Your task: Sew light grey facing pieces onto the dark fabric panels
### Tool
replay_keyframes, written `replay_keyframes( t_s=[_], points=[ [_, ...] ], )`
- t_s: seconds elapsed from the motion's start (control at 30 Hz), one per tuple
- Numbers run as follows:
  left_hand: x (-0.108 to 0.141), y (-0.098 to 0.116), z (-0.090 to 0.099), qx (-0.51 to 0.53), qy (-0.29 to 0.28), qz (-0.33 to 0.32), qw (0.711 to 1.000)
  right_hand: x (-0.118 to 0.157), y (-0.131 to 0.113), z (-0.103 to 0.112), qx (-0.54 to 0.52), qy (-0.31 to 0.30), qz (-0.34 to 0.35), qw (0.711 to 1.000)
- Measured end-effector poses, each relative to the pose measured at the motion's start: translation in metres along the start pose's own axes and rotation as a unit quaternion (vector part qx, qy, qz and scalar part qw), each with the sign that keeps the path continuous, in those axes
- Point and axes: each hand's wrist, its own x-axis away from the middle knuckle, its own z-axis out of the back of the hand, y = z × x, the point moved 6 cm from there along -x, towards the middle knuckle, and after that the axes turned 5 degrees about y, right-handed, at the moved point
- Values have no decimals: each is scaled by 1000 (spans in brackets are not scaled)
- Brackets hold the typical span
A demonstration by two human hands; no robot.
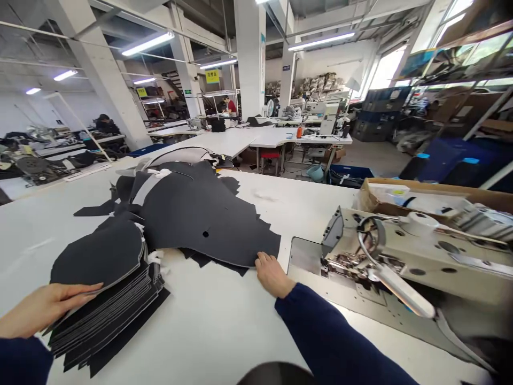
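Note:
On the left of the white table, a thick stack of dark grey fabric pieces (108, 315) lies with its edges fanned. My left hand (56, 305) grips the near edge of the top fabric piece (98, 254), thumb and fingers closed on it. A larger dark grey fabric panel (204, 214) with a small round hole spreads over other pieces at the middle. At its right-hand near edge, my right hand (272, 272) pinches the panel, fingertips on top. White strips and more dark pieces show around the far side of the pile.
A sewing machine (377, 267) is set into the table at the right, with a cardboard box (368, 195) of supplies behind it. The white table (224, 315) extends beneath the fabric. Farther off are more worktables, white pillars (250, 59), stacked dark crates (379, 112) and two people at work.

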Motion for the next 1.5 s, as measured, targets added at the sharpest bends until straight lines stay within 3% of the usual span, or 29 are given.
replay_keyframes(
  t_s=[0.1,0.17,0.23,0.3,0.37,0.4,0.47,0.5,0.6,0.67,0.7,0.77,0.83,0.9,1.0,1.13,1.3,1.5],
  points=[
    [2,13,-4,143,-194,18,970,62,-21,17,6,8,0,1000],
    [-3,28,6,105,-216,2,971,100,-35,30,12,28,-3,1000],
    [-14,52,23,-23,-152,-19,988,132,-44,43,11,52,-16,998],
    [-25,94,44,-181,-30,-59,981,157,-49,52,-11,64,-41,997],
    [-28,162,51,-275,72,-170,944,176,-50,58,-51,70,-70,994],
    [-25,203,46,-288,111,-260,915,183,-50,60,-72,75,-85,991],
    [-7,286,23,-276,159,-422,849,193,-51,63,-109,88,-112,984],
    [6,325,2,-259,150,-497,814,197,-52,64,-122,93,-124,980],
    [66,420,-80,-151,53,-691,705,204,-54,67,-140,105,-164,971],
    [106,458,-133,-70,-10,-758,649,209,-53,72,-142,119,-205,961],
    [119,469,-157,-39,-32,-764,643,211,-51,74,-144,127,-226,955],
    [129,480,-193,5,-54,-724,688,217,-48,78,-148,133,-261,945],
    [121,478,-215,23,-64,-650,757,221,-45,80,-149,126,-278,941],
    [112,472,-224,17,-72,-605,793,225,-45,78,-144,110,-270,946],
    [104,470,-221,-19,-69,-591,804,226,-49,74,-133,95,-226,960],
    [98,486,-215,-66,-54,-569,818,225,-53,71,-131,105,-188,968],
    [96,515,-223,-48,-39,-604,794,221,-53,78,-148,121,-195,962],
    [79,523,-229,-16,-51,-588,807,219,-54,75,-151,108,-165,969]
  ],
)
